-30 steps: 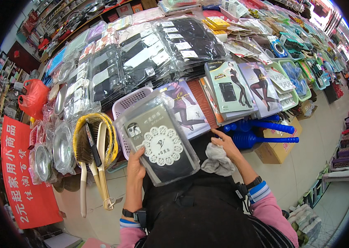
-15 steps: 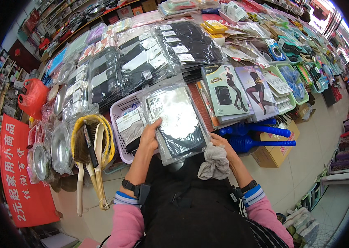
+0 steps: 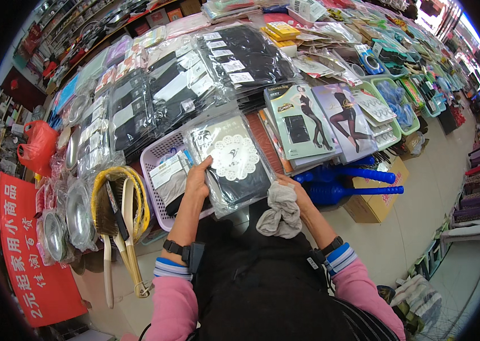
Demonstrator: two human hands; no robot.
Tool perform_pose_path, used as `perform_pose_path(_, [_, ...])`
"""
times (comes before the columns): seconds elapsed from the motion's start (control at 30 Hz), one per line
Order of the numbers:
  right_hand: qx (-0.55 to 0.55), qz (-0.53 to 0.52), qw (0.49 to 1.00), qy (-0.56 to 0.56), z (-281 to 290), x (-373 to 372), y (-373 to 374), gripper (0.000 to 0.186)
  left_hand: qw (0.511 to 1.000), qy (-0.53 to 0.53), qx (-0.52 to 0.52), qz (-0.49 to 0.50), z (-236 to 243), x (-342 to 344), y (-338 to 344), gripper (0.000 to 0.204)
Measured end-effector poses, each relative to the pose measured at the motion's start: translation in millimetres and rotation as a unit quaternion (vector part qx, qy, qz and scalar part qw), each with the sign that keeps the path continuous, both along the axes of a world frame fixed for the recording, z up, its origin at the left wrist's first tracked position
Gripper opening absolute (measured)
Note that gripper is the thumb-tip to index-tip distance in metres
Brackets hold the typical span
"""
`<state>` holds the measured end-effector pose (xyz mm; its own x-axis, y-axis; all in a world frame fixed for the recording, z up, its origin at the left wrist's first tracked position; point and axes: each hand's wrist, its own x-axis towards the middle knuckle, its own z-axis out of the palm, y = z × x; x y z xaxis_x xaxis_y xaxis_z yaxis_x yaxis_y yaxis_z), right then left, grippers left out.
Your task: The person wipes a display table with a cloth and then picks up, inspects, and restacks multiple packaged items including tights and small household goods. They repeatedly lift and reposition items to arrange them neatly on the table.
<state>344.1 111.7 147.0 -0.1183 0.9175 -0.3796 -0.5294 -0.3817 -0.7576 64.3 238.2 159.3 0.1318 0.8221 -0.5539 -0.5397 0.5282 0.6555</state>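
At the near edge of the crowded red-brown counter point(image 3: 260, 136), we have the clear-bagged black packet point(image 3: 234, 165) face up between our hands, overlapping the right side of the purple basket point(image 3: 157, 149) in this view. Our left hand point(image 3: 197, 179) pinches its left edge, thumb on top, the other fingers hidden beneath; our right hand point(image 3: 294, 190) clutches a crumpled grey cloth point(image 3: 281, 210), and we cannot tell whether its fingertips also bear on the packet. Because the plastic looks slick, a slack left thumb could let it slide off. The dangling cloth might drag its corner, and a careless rightward swing could topple the hosiery packs point(image 3: 302, 125).
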Motion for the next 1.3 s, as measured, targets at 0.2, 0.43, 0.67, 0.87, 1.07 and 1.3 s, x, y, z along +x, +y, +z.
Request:
perform_pose_path(0.2, [-0.002, -0.033, 0.999, 0.038, -10.2, -2.3, 5.6, 0.036, 0.996, 0.05, 0.054, 0.058, 5.5, 8.5, 0.8, 0.042])
perform_pose_path(0.43, [-0.013, -0.065, 0.997, 0.043, -11.8, -2.6, 8.2, 0.039, 0.969, 0.2, 0.128, 0.069, 22.5, 18.3, -8.3, 0.045])
perform_pose_path(0.67, [-0.015, -0.05, 0.999, -0.014, 6.1, 22.3, -24.9, 0.041, 0.945, 0.292, 0.142, -0.03, 24.7, -0.9, -2.5, 0.058])
perform_pose_path(0.87, [-0.037, -0.026, 0.999, -0.029, 10.6, 23.9, -49.8, 0.041, 0.985, 0.137, 0.104, 0.03, 25.4, 5.6, -3.6, 0.054])
perform_pose_path(1.07, [0.005, 0.001, 0.999, -0.048, 7.1, 19.8, -58.9, 0.046, 0.991, 0.039, 0.126, 0.013, 28.7, 3.9, -4.0, 0.042])
perform_pose_path(1.3, [-0.044, 0.022, 0.999, -0.002, 13.4, 19.5, -70.1, 0.036, 0.98, -0.051, 0.193, 0.015, 34.4, -52.2, -66.4, 0.046])
